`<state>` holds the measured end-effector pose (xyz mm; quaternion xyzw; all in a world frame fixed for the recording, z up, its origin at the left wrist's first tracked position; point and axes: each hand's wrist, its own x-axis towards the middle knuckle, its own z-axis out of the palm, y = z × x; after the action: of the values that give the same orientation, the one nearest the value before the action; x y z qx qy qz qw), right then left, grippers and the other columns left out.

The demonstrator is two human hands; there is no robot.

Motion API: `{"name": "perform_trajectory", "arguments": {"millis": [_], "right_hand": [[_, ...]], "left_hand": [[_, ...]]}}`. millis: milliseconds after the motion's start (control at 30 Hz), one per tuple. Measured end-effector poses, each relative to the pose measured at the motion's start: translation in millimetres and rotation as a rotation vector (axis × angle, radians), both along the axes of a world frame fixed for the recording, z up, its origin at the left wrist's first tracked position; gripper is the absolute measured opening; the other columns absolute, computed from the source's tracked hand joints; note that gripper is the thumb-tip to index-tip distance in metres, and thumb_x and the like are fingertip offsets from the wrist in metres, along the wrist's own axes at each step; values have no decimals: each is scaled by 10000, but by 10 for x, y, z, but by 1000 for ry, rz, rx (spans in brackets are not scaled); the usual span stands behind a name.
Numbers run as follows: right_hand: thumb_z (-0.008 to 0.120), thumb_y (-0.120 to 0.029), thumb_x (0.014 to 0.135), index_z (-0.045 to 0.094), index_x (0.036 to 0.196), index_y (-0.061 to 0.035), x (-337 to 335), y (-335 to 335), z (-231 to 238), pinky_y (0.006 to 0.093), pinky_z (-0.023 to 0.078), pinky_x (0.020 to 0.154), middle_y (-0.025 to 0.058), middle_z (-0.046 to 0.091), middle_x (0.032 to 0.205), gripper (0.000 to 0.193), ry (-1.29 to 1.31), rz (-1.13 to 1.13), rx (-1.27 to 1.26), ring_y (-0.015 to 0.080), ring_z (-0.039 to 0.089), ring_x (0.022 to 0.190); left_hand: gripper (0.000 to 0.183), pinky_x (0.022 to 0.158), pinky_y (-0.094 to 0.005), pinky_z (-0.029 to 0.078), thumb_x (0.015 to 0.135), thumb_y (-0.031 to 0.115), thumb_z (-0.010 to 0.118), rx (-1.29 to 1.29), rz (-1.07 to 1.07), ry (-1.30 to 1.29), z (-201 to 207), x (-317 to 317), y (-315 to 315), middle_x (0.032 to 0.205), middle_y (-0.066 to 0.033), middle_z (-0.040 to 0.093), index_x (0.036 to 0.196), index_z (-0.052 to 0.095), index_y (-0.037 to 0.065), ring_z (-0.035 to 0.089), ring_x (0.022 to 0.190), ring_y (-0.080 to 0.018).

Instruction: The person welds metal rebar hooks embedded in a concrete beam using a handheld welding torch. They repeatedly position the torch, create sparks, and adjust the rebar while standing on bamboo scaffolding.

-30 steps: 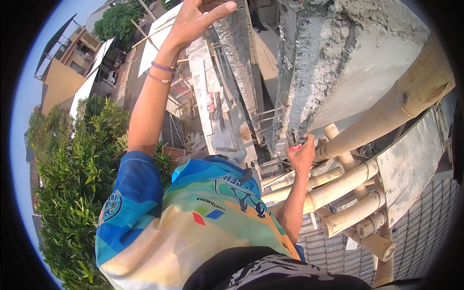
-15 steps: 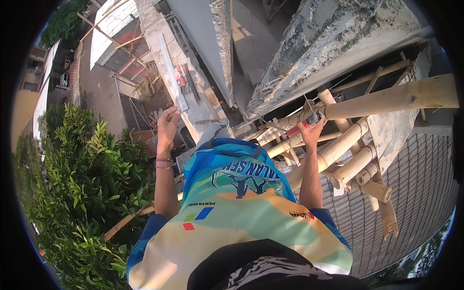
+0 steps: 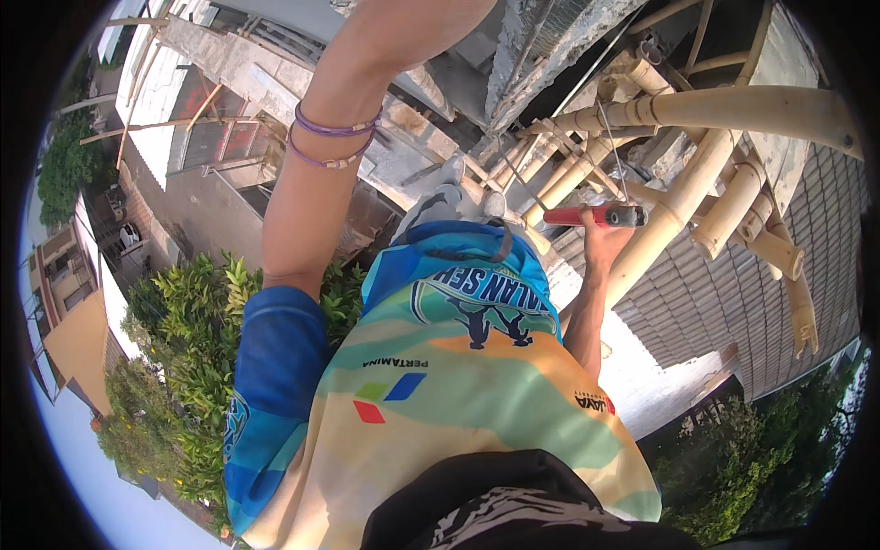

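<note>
Head view: left of the bamboo pole, I see the right hand clasped round a red tool; the left hand is cropped, its grip untellable.

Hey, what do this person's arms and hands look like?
The left sleeve is short, in darker and lighter blue, with a printed emblem. Two thin purple bands circle the left wrist. The right hand is gloveless; the left hand is mostly out of frame.
</note>
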<state>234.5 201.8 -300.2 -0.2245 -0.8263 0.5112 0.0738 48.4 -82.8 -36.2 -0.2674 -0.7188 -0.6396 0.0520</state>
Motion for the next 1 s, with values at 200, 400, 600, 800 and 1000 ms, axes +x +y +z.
{"name": "perform_trajectory", "arguments": {"millis": [200,400,600,800,1000], "right_hand": [[836,-106,612,591,833,-30,61,-172,74,325,500,706,63,611,780,339,26,-142,92,175,590,722],[867,-115,623,582,856,-30,93,-341,-21,338,500,733,70,607,796,378,71,-263,96,189,576,722],[863,-126,635,569,900,-16,205,-491,-134,340,495,764,89,609,852,411,29,-315,28,190,586,772],[892,-190,644,542,977,3,463,-605,-589,367,497,808,111,606,890,521,-148,-328,263,232,587,793],[827,-158,638,443,1107,17,746,-648,-784,398,496,833,119,582,825,631,-263,-84,-92,251,609,836]], "left_hand": [[508,877,-234,442,1086,388,423,74,-87,-113,-24,-32,-49,1038,-30,659,1258,611,-52,549,909,-86],[525,836,-206,440,1070,392,462,42,-336,-128,78,-243,-292,1043,-20,650,1338,552,-51,533,884,-55],[473,767,-234,483,1041,371,522,106,-79,-97,-535,-473,-612,1087,-77,685,1303,576,-19,610,842,-104],[504,950,-348,491,975,417,618,-383,392,-558,-2954,178,-1736,1153,-161,704,1274,618,12,671,1070,-258],[458,855,-463,531,926,432,597,-659,477,-1431,-4967,3281,-2695,967,-220,724,920,729,-6,695,967,-386]]}}
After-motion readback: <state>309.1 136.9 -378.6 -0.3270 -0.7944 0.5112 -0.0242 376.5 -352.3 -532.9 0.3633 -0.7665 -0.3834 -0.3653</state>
